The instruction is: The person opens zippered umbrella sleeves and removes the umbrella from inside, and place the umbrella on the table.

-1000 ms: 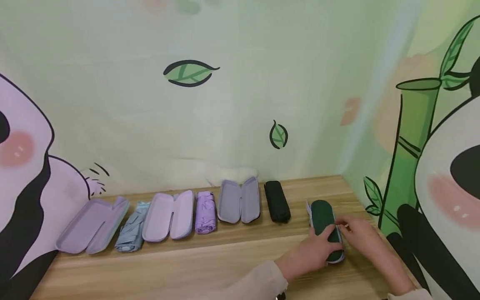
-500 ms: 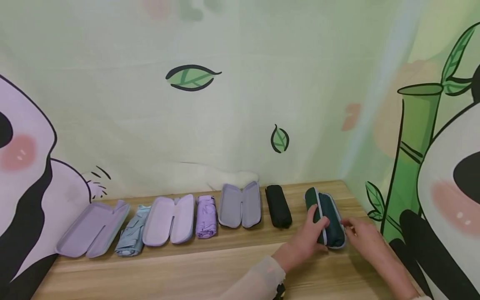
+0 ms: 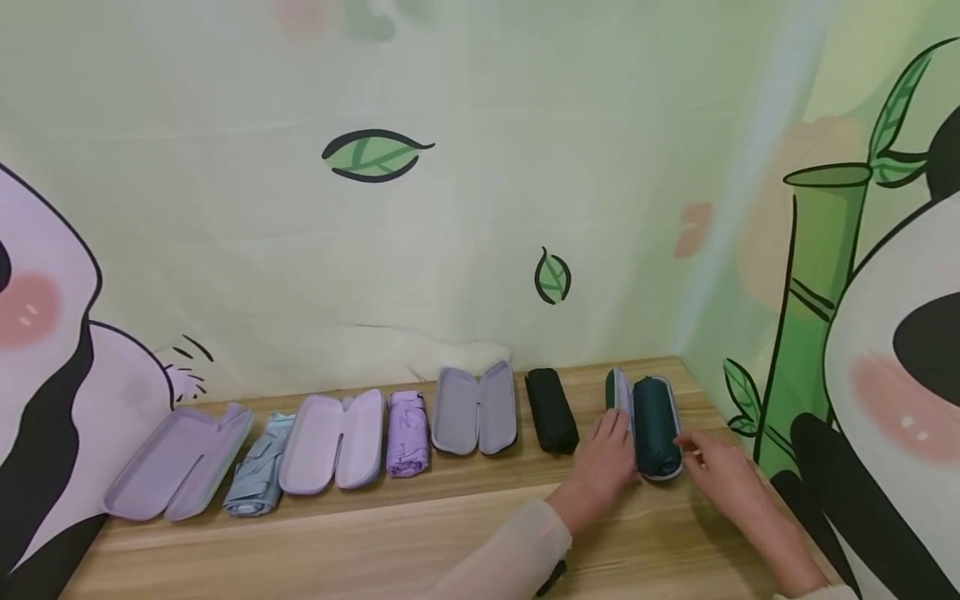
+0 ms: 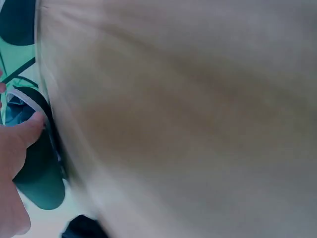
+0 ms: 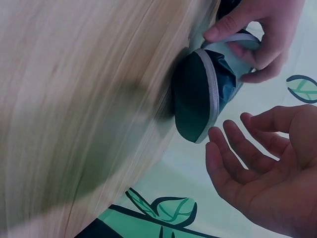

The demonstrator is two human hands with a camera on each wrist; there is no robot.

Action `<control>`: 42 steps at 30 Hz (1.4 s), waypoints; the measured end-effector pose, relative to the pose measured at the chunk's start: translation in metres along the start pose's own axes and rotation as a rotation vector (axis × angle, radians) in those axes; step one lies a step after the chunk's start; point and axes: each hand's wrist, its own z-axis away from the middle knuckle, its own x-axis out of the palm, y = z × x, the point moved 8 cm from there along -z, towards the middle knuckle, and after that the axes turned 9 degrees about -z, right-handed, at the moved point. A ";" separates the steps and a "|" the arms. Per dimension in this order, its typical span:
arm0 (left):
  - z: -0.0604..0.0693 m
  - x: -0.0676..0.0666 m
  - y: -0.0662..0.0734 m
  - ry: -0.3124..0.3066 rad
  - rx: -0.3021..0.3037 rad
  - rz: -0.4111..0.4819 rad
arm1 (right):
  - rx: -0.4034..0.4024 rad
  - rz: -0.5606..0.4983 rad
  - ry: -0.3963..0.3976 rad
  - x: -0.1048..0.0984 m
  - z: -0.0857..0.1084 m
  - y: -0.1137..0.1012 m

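Observation:
At the right of the table, a dark green zip case [image 3: 621, 388] stands open like a book. Its light grey lining shows inside the raised lid. A dark green folded umbrella [image 3: 655, 429] lies lengthwise in the right half. My left hand [image 3: 600, 462] holds the lid at its near end; in the left wrist view the thumb [image 4: 32, 129] lies on the rim of the green shell [image 4: 43, 173]. My right hand [image 3: 723, 467] hovers at the case's right edge, fingers loosely bent and holding nothing. The right wrist view has its fingertips close to the zip edge [image 5: 212, 94].
To the left stand a black folded bundle [image 3: 552, 411], an open grey case [image 3: 457, 412], a purple folded umbrella [image 3: 408, 433], an open lilac case [image 3: 311, 442], a blue folded umbrella [image 3: 258, 467] and another open case [image 3: 150, 462]. A printed cloth wall [image 3: 450, 250] closes off the back.
The green case's lid has swung up and over to the left, uncovering the umbrella inside. My left hand has moved left with the lid. The right hand has stayed near the right edge.

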 end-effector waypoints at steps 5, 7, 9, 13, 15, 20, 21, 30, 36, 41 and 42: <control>-0.011 0.003 0.014 -0.098 0.180 -0.235 | 0.010 0.003 -0.012 -0.001 -0.001 0.002; -0.013 0.007 0.017 -0.153 0.221 -0.234 | 0.015 -0.007 -0.020 0.000 -0.002 0.002; -0.013 0.010 0.018 -0.185 0.241 -0.216 | 0.017 -0.016 -0.026 0.000 -0.002 0.002; -0.012 0.008 0.017 -0.196 0.229 -0.162 | 0.001 -0.018 -0.028 0.000 -0.001 -0.001; -0.011 0.006 0.014 -0.220 0.222 -0.139 | -0.023 -0.012 -0.018 -0.001 -0.003 -0.003; -0.008 0.006 0.007 -0.327 0.165 -0.037 | -0.059 -0.007 -0.008 0.003 -0.011 -0.005; -0.007 0.007 0.006 -0.345 0.144 -0.006 | -0.057 -0.010 -0.011 0.004 -0.013 -0.005; -0.011 0.018 0.004 -0.320 -0.060 0.283 | -0.034 -0.038 0.006 0.011 -0.022 -0.006; -0.014 0.017 0.001 -0.242 -0.151 0.292 | -0.014 -0.057 0.004 0.012 -0.032 -0.006; -0.016 0.017 0.003 -0.246 -0.134 0.320 | 0.019 -0.037 -0.015 0.014 -0.041 0.001; -0.016 0.018 0.004 -0.260 -0.123 0.330 | 0.027 -0.029 -0.021 0.015 -0.044 0.003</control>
